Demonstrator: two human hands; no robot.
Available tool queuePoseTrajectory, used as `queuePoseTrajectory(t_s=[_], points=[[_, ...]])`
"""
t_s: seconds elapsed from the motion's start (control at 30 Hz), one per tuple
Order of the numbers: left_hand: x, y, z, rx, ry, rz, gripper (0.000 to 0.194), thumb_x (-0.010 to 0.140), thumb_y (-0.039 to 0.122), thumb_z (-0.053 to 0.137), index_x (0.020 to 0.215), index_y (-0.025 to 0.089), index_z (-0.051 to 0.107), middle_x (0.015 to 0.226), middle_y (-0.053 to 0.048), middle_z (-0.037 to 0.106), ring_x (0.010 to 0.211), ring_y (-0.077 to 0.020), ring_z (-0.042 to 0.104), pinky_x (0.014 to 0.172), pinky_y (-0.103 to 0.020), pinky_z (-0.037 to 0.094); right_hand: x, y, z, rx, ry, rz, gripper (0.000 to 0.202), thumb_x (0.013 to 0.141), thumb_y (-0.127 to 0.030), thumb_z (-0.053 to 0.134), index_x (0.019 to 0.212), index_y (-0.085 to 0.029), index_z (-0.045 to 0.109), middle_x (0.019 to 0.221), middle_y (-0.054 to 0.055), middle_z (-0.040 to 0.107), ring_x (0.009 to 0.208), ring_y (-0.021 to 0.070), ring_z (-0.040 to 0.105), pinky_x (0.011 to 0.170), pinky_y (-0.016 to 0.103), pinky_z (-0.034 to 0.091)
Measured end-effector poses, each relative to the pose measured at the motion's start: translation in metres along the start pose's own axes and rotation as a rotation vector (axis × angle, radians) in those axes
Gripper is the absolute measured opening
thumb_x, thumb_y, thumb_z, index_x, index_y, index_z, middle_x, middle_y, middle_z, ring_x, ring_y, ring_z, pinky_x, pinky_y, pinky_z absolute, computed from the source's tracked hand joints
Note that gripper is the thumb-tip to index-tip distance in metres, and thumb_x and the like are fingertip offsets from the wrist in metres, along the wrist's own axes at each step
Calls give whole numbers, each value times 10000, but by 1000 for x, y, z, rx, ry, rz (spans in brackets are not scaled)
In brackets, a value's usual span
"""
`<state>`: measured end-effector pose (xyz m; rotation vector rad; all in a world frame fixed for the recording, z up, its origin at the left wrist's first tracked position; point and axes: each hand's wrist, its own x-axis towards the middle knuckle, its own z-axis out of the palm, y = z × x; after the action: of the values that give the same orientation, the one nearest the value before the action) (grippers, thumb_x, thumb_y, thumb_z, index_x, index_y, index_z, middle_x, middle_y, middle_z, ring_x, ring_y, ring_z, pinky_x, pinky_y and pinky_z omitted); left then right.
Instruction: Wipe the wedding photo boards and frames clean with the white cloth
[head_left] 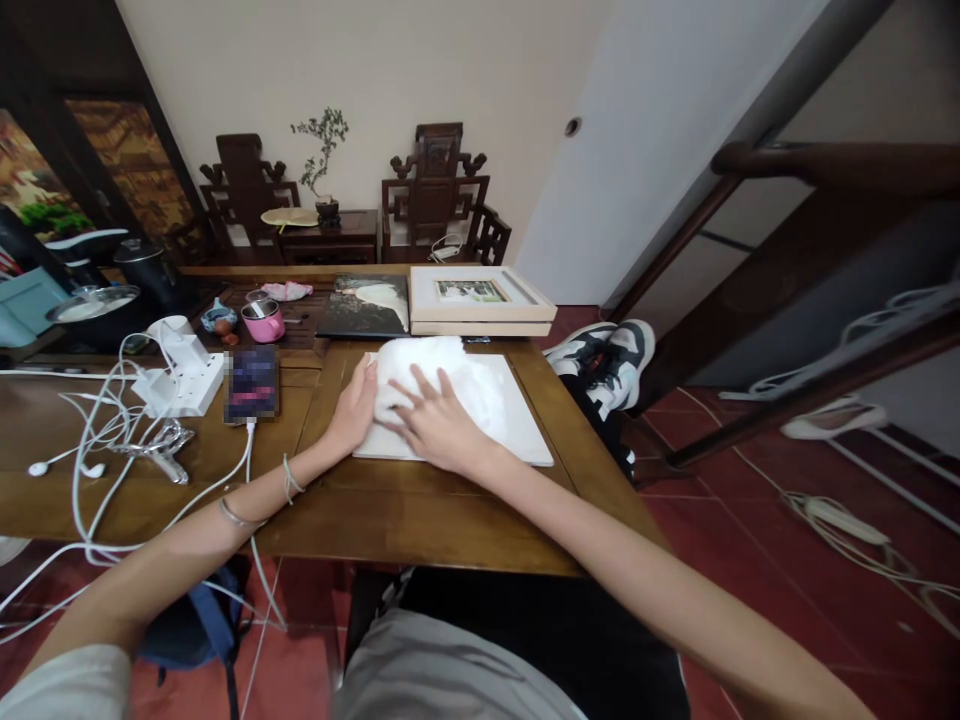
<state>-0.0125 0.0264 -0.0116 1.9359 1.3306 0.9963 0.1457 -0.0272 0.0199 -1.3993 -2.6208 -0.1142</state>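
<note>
A fluffy white mass (420, 352), like cotton stuffing, lies on a flat white board (525, 430) on the wooden table. My right hand (437, 420) rests on top of it, palm down with the fingers spread. At the left edge of the white mass, my left hand (355, 405) stands on its side with the fingers stretched out against it. How deep the right fingertips press into the fluff is hard to see.
Behind the board lie a dark photo panel (365, 305) and light wooden picture frames (484, 300). To the left are a phone (252, 384) on a charging cable, a white power strip (184, 375), tangled cables and a pink cup (263, 320). Sneakers (604, 365) are beyond the table's right edge.
</note>
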Motion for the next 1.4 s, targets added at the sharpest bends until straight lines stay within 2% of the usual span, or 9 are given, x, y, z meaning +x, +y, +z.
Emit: queuePoseTrajectory(t_s=[0.17,0.3,0.43,0.57,0.7,0.83,1.1,1.27,1.4], points=[[-1,3,1,45,7,27,542,1004,427,136,1450,155,280,1497,-113,383,1387,-200,355,1142,-396,296,-56,-2,-26,215,-58,-341,324,949,-287,426,1084,-176,699,1370,120,548,1409,288,274,1159,534,176],[-5,1,5,278,-153,148,568,991,402,214,1439,59,288,1523,-174,307,1424,-229,271,1174,-408,225,-67,32,-36,372,-79,-184,374,975,-379,370,1012,-204,699,1225,97,652,1326,268,423,1091,447,336],[-5,-5,7,441,-243,192,510,962,292,293,1395,30,355,1512,-206,313,1437,-259,225,1175,-450,206,-37,72,-27,457,-29,83,437,978,-459,327,942,-215,688,1074,65,702,1091,271,595,961,395,427],[-4,-9,6,470,-241,232,480,940,258,332,1356,31,407,1492,-219,344,1433,-270,236,1164,-470,228,14,80,-14,538,109,327,471,971,-479,325,969,-166,678,1060,101,703,993,274,618,910,372,432],[-3,-9,5,465,-218,263,462,929,253,347,1328,38,440,1465,-226,385,1415,-295,279,1139,-507,273,60,61,-9,572,119,322,436,965,-462,370,1022,-154,673,1122,107,694,1029,251,614,907,314,421],[-3,-11,6,450,-205,275,454,926,260,359,1319,50,451,1458,-224,396,1408,-303,294,1134,-510,284,66,58,-7,583,107,276,422,954,-477,395,1017,-173,681,1132,85,698,1031,241,615,905,306,423],[-4,-16,10,428,-183,266,448,928,260,352,1335,86,423,1468,-211,388,1422,-278,267,1138,-509,269,-26,120,-8,470,133,451,506,955,-503,319,1079,-144,654,1204,139,655,1156,326,554,1001,455,378],[-5,-15,10,437,-214,232,485,933,267,332,1359,43,393,1487,-224,350,1426,-280,255,1151,-489,245,-99,93,-21,326,-50,248,461,954,-481,307,987,-206,675,1319,105,588,1368,333,349,1054,464,352],[-5,-14,11,443,-205,237,470,934,268,331,1341,53,421,1483,-222,359,1428,-278,251,1147,-494,249,-143,72,-33,340,-116,189,516,936,-570,296,923,-239,690,1281,93,617,1329,343,408,1012,454,411]])
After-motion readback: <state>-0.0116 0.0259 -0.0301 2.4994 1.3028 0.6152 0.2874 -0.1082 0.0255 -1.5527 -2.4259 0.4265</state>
